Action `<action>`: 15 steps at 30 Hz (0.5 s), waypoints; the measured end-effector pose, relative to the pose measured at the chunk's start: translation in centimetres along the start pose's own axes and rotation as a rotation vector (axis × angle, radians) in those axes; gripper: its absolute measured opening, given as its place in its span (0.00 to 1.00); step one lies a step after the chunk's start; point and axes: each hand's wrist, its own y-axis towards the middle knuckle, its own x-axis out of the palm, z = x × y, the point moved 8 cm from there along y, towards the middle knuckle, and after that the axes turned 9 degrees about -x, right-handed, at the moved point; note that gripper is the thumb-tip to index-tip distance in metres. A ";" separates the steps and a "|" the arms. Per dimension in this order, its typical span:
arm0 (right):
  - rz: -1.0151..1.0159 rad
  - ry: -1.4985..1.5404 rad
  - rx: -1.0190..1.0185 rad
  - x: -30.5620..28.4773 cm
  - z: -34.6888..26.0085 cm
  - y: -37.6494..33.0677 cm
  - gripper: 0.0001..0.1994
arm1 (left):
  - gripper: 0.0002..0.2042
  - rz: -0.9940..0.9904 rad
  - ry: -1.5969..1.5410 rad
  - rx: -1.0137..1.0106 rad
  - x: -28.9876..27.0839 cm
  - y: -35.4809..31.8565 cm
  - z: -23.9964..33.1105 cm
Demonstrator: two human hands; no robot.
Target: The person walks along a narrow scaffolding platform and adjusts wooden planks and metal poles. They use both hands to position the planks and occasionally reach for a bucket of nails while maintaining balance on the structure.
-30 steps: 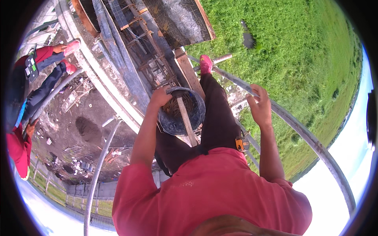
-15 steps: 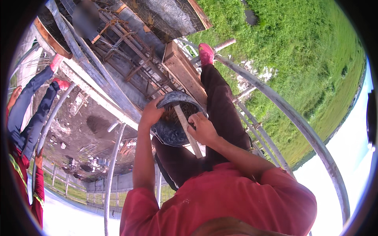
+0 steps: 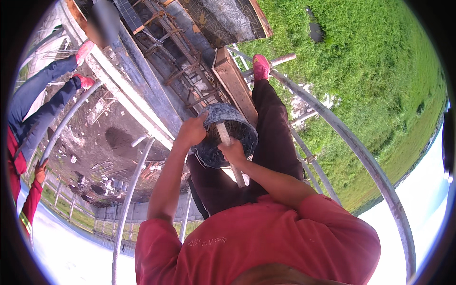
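Note:
A dark, grey-smeared bucket (image 3: 226,112) sits tilted above my thighs, its mouth facing me. My left hand (image 3: 192,132) is closed on the bucket's left rim. A flat strip of wood (image 3: 223,133) stands across the bucket's mouth, its lower end over my lap. My right hand (image 3: 232,150) wraps round this wooden strip at about its middle. Brownish, stringy material shows inside the bucket, too shadowed to name.
Beyond the bucket, tied rebar (image 3: 183,59) lies in a formwork trough beside a wooden beam (image 3: 236,85). A scaffold pipe (image 3: 339,126) curves along my right, above grass. At left, another person's legs (image 3: 45,92) stretch toward the trough, over ground far below.
My right hand has closed round the wooden strip, where its fingers were looser before. The bucket has tipped, showing more of its far wall. The whole view has shifted slightly.

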 end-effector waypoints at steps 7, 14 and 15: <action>-0.277 0.015 -0.234 0.9 -4.8 -4.5 0.06 | 0.34 0.102 -0.235 -0.084 -5.1 -3.1 -3.4; -0.408 -0.015 -0.811 0.7 -16.7 -9.9 0.13 | 0.28 0.264 -0.668 -0.262 -8.5 -5.9 -8.0; -0.337 -0.041 -0.849 -0.1 -18.1 -10.2 0.12 | 0.24 0.276 -0.771 -0.278 -8.3 -6.1 -8.5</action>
